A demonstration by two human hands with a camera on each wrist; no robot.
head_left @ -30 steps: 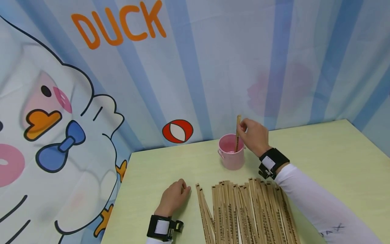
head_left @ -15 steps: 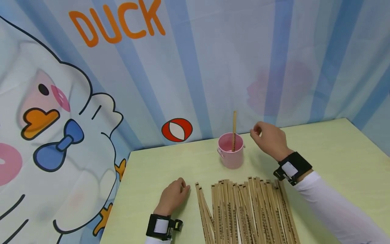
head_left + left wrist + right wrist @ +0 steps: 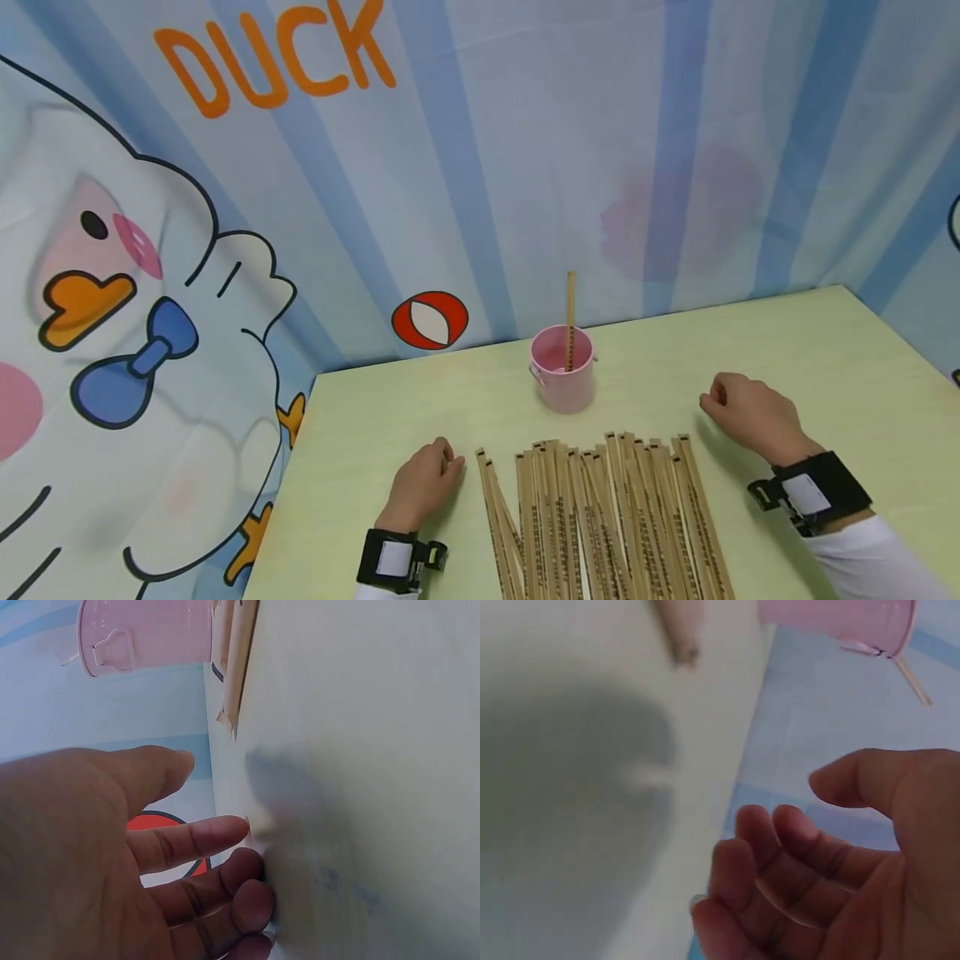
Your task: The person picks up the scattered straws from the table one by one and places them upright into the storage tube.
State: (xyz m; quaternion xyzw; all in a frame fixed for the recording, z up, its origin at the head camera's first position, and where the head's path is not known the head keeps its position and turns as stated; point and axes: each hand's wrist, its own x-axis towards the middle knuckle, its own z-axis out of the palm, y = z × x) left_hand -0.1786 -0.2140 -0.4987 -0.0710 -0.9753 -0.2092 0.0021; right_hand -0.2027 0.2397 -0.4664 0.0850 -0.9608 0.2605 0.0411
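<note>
A pink bucket (image 3: 564, 387) with small side handles stands near the table's back edge. One paper-wrapped pair of chopsticks or similar thin stick (image 3: 571, 308) leans upright inside it. Many like wrapped sticks (image 3: 600, 517) lie side by side at the front middle, two at the left slightly apart. My left hand (image 3: 422, 487) rests on the table just left of them, loosely curled and holding nothing. To their right is my right hand (image 3: 757, 417), above the table, its fingers loosely bent; the right wrist view shows nothing between thumb and fingers (image 3: 757, 832).
The pale yellow-green table (image 3: 390, 408) meets a blue striped cloth backdrop (image 3: 555, 167) behind the bucket. A duck and a red-and-white ball (image 3: 430, 320) are printed on the cloth. Each wrist wears a black strap with a camera (image 3: 821, 492).
My right hand let go of the wrapped stick in the bucket, then moved right and toward me. The stick now stands on its own there. My left hand stayed in place.
</note>
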